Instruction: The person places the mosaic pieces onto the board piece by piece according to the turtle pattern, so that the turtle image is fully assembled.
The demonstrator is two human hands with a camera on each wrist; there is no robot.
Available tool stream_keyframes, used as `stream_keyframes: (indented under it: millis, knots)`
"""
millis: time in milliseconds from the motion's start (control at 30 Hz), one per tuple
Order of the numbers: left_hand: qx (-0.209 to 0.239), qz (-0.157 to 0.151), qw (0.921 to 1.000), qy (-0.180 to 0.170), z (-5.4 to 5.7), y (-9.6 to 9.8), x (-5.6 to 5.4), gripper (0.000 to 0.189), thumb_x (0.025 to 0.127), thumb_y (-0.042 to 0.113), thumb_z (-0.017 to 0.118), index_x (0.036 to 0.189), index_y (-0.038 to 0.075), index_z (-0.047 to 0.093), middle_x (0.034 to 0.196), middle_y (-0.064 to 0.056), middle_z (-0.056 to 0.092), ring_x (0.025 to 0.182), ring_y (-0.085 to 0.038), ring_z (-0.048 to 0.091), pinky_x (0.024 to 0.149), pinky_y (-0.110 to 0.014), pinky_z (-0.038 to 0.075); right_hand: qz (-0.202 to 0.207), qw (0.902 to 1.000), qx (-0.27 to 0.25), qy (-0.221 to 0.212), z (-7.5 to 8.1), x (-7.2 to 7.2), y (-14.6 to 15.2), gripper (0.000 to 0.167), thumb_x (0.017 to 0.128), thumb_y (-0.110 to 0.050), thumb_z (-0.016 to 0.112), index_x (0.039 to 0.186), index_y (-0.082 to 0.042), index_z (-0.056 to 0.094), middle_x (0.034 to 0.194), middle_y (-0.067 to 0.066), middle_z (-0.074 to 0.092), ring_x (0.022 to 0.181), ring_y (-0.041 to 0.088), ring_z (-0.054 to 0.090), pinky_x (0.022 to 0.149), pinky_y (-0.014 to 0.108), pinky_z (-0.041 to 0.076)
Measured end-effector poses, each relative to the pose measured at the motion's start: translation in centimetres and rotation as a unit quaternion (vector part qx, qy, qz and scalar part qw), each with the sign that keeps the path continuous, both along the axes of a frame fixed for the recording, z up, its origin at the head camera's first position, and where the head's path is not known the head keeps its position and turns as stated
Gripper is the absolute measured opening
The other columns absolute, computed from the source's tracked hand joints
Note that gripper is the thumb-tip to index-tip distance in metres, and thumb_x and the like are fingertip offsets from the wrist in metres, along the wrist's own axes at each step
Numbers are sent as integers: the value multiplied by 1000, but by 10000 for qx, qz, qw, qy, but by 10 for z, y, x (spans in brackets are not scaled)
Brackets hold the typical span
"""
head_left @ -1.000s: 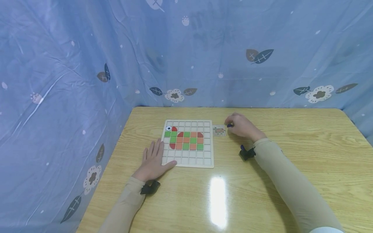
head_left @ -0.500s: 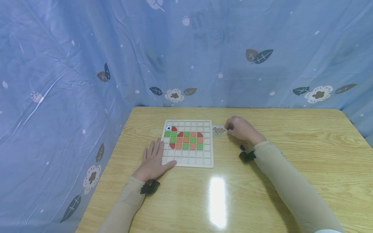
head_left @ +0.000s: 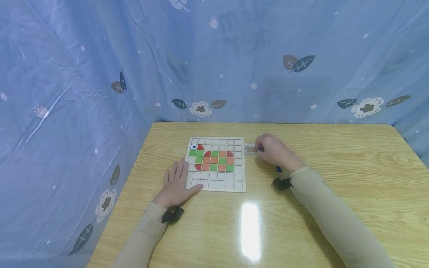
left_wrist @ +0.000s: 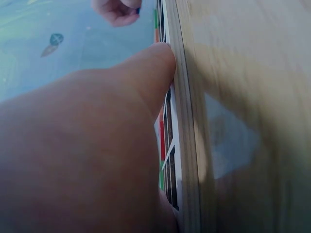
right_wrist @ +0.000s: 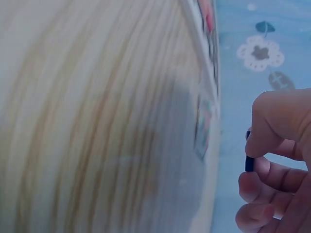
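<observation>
A white grid board (head_left: 238, 179) lies on the table, with green, orange and red tiles and an eye tile (head_left: 193, 147) forming an animal-like figure. My left hand (head_left: 174, 189) rests on the board's left edge, fingers straight and thumb on the lower edge. My right hand (head_left: 275, 149) pinches a thin dark blue tile (right_wrist: 249, 158) between thumb and fingers. That hand is above the small picture card (head_left: 249, 147) beside the board's right edge and covers part of it. Another dark blue tile (head_left: 279, 169) lies on the table near my right wrist.
The wood-grain table (head_left: 214, 234) has a bright light reflection near its front. A blue patterned curtain (head_left: 234, 56) hangs behind it and along its left side. Each wrist wears a black camera.
My right hand has moved slightly left with the dark blue tile, over the card's right part. The left hand and the tiles on the board have stayed in place.
</observation>
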State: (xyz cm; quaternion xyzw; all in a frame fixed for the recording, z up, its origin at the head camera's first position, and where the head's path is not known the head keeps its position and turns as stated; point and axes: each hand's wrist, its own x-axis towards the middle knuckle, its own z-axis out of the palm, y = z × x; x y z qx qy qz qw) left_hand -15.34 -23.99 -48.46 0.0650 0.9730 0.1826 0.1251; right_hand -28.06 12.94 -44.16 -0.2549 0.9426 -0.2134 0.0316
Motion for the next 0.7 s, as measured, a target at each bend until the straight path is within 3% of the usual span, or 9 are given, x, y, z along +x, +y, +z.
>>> stream_keyframes:
  millis: [367,500,700]
  knots:
    - [37,-8,10000,71,2,1,1,111,97,70,53,167,2,1,176,-16,-8,161,-43,-8,125,-67,-2,196,9974,-98,682,10,22,-20,12,85,2,68,95,-4,67,94,8,58,78,20,54,70,33,49]
    - [46,-3,10000,35,1,0,0,112,96,73,51,167,4,-1,176,-13,-10,161,-41,-10,125,-67,-3,187,9971,-280,676,13,28,-27,8,87,-2,71,93,-5,66,92,7,56,76,20,52,68,31,48]
    - [38,-21,10000,38,-3,-2,-2,113,95,75,51,167,5,-2,176,-12,-12,162,-40,-10,125,-67,-4,90,9970,-506,583,13,33,-33,12,87,0,65,98,-3,69,96,9,59,80,22,56,72,35,53]
